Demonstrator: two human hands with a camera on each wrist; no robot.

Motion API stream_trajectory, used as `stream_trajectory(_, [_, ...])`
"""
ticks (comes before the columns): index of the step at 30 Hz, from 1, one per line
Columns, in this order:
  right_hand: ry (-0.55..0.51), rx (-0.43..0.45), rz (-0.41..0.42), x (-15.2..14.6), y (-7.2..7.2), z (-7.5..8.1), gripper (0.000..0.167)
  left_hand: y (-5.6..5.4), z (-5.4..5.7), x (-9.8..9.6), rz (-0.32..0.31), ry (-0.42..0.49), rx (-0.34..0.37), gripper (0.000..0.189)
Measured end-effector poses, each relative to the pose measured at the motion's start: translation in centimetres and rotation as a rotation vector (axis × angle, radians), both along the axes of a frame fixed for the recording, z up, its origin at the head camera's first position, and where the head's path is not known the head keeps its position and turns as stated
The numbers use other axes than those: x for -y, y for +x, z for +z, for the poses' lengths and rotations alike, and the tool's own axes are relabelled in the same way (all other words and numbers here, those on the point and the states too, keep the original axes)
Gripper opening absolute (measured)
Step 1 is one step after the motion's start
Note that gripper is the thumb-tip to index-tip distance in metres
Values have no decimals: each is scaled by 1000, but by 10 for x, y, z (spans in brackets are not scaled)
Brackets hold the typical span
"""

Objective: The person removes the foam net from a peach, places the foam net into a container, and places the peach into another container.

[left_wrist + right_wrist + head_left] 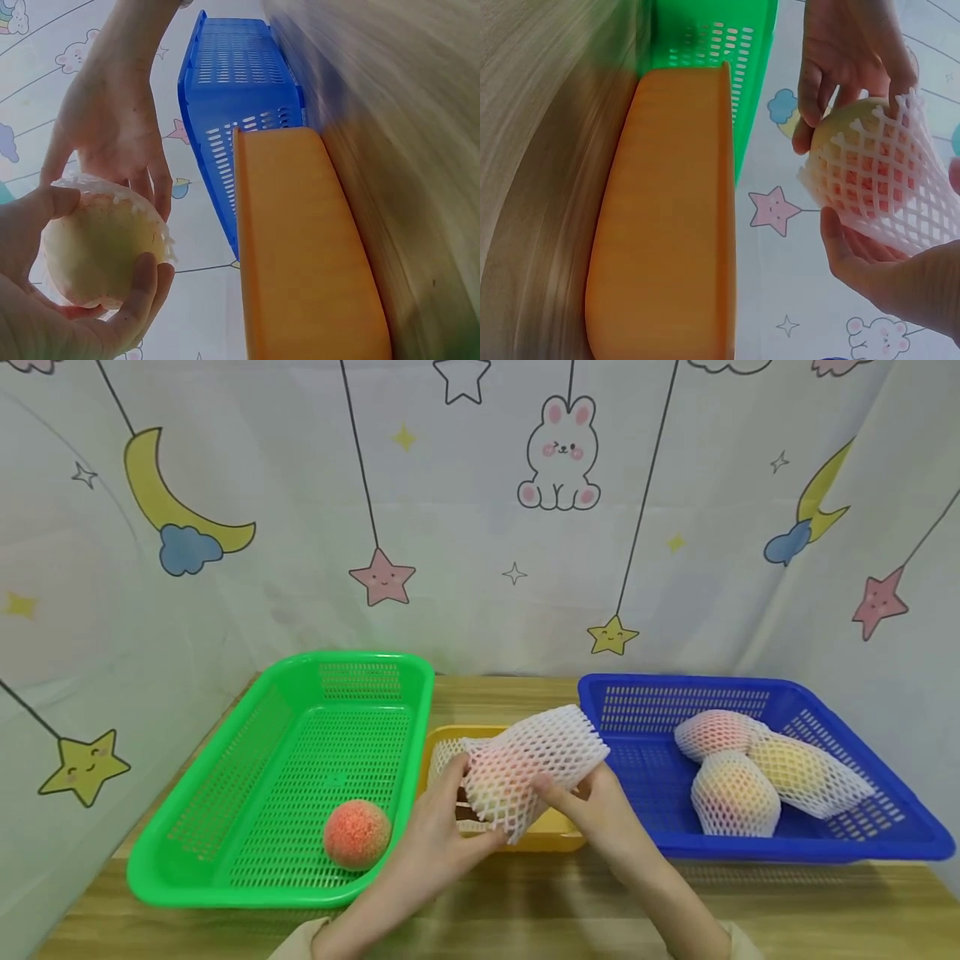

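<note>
A pink and yellow peach (101,247), partly inside a white foam net sleeve (562,739), is held up over the orange basket (551,839). My left hand (435,852) grips the peach at its uncovered end, thumb and fingers on opposite sides. From the other side my right hand (611,827) holds the net around the fruit, its thumb pressing on the mesh. In the right wrist view the net's open edge (855,135) lies part way along the peach, and its loose tail hangs past the fruit.
On the left stands a green basket (277,893) with one bare reddish peach (357,835) in it. To the right, a blue basket (810,850) contains several net-covered peaches (735,797). Some pale netting (444,760) lies in the orange basket. A patterned curtain (480,527) hangs behind.
</note>
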State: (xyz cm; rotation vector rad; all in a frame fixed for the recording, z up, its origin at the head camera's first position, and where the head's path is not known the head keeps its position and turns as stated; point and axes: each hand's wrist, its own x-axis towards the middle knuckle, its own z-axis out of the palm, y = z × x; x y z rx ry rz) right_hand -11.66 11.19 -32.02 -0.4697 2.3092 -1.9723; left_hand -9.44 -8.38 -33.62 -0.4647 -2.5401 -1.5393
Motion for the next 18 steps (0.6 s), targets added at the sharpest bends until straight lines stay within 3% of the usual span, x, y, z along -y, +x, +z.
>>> stream_trajectory(6, [-67, 17, -19, -9, 1, 8, 38, 2, 5, 1, 46, 4, 2, 74])
stream_trajectory(11, [-32, 25, -54, -18, 0, 12, 38, 3, 9, 3, 51, -4, -3, 74])
stream_trajectory(18, [-8, -26, -44, -27, -5, 15, 37, 4, 11, 6, 78, -47, -31, 77])
